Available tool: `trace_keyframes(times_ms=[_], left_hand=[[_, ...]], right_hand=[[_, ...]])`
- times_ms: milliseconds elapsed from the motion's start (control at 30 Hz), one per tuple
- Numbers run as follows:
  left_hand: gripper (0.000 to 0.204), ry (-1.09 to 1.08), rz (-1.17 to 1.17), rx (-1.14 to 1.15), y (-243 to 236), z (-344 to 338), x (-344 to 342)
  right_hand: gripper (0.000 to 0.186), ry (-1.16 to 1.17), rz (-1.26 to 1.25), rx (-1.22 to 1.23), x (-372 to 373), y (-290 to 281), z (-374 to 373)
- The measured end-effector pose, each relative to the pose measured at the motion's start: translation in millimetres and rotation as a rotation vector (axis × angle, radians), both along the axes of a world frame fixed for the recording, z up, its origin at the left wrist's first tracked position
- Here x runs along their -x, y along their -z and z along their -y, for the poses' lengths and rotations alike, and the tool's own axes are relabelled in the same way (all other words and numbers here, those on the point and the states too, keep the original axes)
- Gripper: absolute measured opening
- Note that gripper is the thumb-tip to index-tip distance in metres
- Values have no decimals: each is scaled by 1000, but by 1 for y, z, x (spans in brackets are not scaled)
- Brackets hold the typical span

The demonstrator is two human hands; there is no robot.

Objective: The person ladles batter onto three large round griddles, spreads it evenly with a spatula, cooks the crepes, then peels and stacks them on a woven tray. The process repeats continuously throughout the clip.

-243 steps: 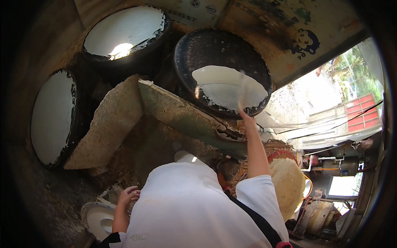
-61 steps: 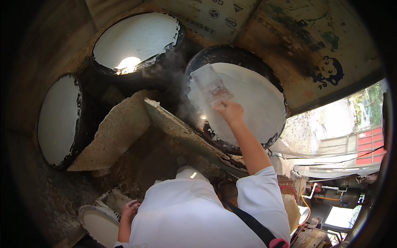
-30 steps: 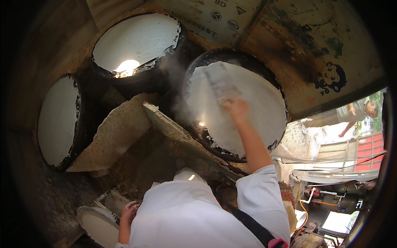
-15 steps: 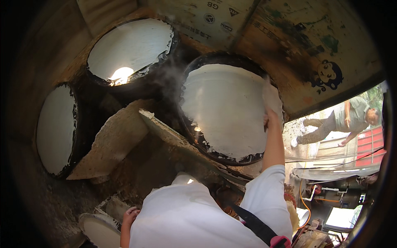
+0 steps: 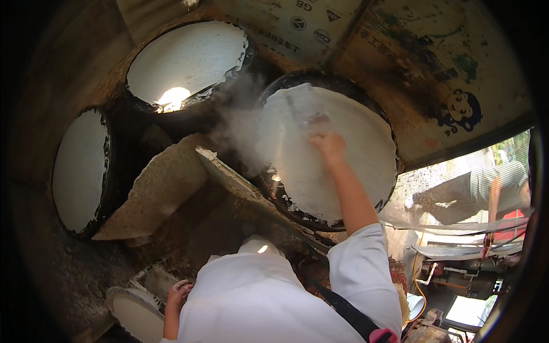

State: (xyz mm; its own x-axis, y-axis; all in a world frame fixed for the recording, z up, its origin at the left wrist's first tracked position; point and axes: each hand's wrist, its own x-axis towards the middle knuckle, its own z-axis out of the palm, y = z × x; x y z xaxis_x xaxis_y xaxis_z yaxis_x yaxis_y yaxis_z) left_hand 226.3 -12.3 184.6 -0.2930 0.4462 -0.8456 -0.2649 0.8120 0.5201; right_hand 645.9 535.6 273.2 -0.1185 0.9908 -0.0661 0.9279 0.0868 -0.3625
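A large round pan (image 5: pixel 360 154) with a dark rim is covered by a thin white layer, ragged at its lower left edge. Over it reaches my right hand (image 5: pixel 330 146), fingers closed around a tool whose pale, flat end is smeared by motion; its kind cannot be made out. The tool's end is over the pan's upper left part. My left hand (image 5: pixel 180 291) hangs low beside my white shirt (image 5: pixel 251 291), fingers loosely bent and nothing visible in them. Nearest to it is a round, white-crusted container (image 5: pixel 136 314).
Two more white-coated round pans stand to the left, one at the back (image 5: pixel 189 57) and one at the far left (image 5: pixel 81 171). A rough board (image 5: pixel 157 194) and a narrow crusted ledge (image 5: pixel 231 177) lie between. Steam rises beside the large pan. Another person (image 5: pixel 497 186) is beyond the mesh at right.
My right hand has swept left across the large pan with the tool, from its right edge to its upper middle. Steam beside the pan is thicker. The person outside has bent over.
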Motion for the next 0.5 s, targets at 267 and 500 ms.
trace_keyframes(times_ms=[267, 500], left_hand=[[40, -63, 38, -15, 1, 9, -3], [41, -107, 31, 10, 8, 6, -7]], right_hand=[[45, 600, 166, -78, -211, 26, -1], [52, 982, -863, 227, -174, 1, -22]])
